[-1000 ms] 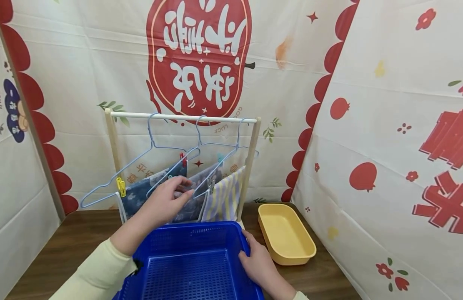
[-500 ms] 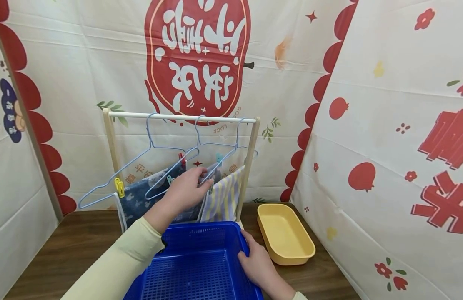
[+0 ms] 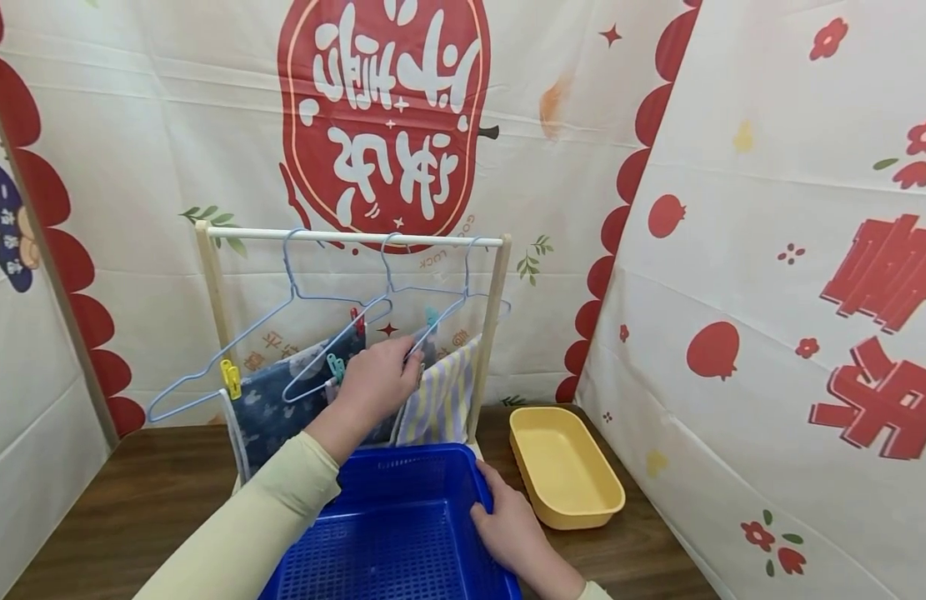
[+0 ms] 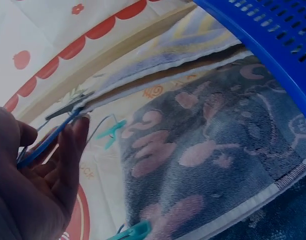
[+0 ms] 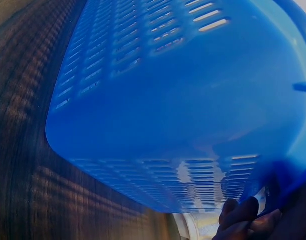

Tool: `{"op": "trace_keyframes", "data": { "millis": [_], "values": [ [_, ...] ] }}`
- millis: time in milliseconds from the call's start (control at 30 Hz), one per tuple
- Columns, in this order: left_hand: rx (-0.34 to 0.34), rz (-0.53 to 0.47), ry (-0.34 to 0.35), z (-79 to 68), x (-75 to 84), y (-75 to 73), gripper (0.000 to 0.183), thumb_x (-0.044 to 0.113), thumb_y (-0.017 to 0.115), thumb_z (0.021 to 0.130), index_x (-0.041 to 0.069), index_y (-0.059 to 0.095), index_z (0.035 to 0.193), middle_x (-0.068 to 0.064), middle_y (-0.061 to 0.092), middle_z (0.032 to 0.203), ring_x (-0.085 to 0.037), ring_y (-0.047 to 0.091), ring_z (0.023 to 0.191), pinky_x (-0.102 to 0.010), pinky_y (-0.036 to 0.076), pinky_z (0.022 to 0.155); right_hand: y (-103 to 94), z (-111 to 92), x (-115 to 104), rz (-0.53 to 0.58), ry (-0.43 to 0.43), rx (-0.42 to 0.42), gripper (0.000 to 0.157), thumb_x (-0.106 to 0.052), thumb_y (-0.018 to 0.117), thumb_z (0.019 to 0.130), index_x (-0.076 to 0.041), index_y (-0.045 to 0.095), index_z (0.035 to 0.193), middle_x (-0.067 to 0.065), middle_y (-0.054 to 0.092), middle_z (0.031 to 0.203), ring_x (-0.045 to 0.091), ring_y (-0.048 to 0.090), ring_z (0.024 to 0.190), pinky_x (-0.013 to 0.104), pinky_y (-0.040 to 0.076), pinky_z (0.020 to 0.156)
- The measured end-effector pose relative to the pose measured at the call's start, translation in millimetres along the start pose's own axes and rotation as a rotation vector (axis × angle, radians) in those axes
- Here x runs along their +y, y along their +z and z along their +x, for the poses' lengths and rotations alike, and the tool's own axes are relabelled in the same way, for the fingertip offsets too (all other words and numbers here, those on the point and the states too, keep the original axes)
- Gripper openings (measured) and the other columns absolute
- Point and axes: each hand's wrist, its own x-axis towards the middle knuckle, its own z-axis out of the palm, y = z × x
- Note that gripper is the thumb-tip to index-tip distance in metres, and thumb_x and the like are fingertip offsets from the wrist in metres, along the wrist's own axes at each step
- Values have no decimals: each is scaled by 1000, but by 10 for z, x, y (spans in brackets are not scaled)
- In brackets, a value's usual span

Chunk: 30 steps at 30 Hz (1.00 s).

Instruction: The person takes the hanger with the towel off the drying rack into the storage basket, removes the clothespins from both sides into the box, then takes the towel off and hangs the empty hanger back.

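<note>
My left hand curls its fingers round the lower left end of the rightmost blue hanger. In the left wrist view the hanger's wire passes between thumb and fingers, close to a dark grey clip at the corner of the yellow-and-purple striped towel. A grey towel with pink shapes hangs behind the hand, with teal clothespins on it. Farther left hangs a dark blue towel. My right hand grips the right rim of the blue basket.
A wooden rack carries several blue hangers. Yellow and red clothespins hold the dark blue towel. To the basket's right, a yellow tray stands on the brown table. Printed cloth walls rise behind and beside.
My left hand has moved right from in front of the middle towel to the rightmost hanger and taken hold of it. The right hand has kept its grip on the basket.
</note>
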Motion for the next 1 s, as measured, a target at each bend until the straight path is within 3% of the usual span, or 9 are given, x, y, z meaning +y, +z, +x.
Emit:
{"op": "trace_keyframes", "data": {
  "millis": [200, 433, 600, 800, 1000],
  "values": [
    [78, 48, 48, -21, -25, 32, 29, 28, 57, 116, 15, 61, 90, -2, 61, 74, -28, 60, 63, -49, 50, 57, -1, -17, 0, -5, -19, 8, 69, -10, 69, 96, -7, 51, 163, 24, 74, 133, 26, 75, 104, 52, 62, 82],
    [119, 53, 54, -28, -5, 10, 30, 28, 58, 117, 14, 61, 91, -2, 61, 73, -28, 59, 60, -50, 50, 56, -4, -33, 1, -8, -19, 5, 69, -10, 69, 96, -6, 51, 163, 25, 74, 132, 24, 74, 100, 51, 62, 81],
    [137, 62, 46, -41, 13, -34, 27, 26, 59, 116, 12, 64, 94, -5, 68, 78, -32, 66, 64, -53, 53, 58, -2, -38, 2, -15, -21, 4, 69, -10, 69, 96, -5, 50, 163, 24, 75, 129, 24, 74, 100, 52, 62, 82],
    [153, 62, 42, -49, 3, -114, 29, 24, 56, 117, 10, 61, 92, -8, 66, 76, -34, 67, 64, -53, 52, 56, 3, -62, 8, -28, -25, 14, 69, -10, 70, 95, -5, 52, 162, 24, 76, 126, 23, 74, 99, 51, 62, 82],
    [224, 36, 55, -87, -8, -282, 29, 23, 57, 116, 11, 60, 90, -5, 59, 70, -33, 63, 61, -53, 49, 55, -5, -44, 14, -29, -30, 7, 69, -10, 69, 97, -4, 50, 163, 25, 76, 127, 23, 75, 100, 50, 62, 82]
  ]
}}
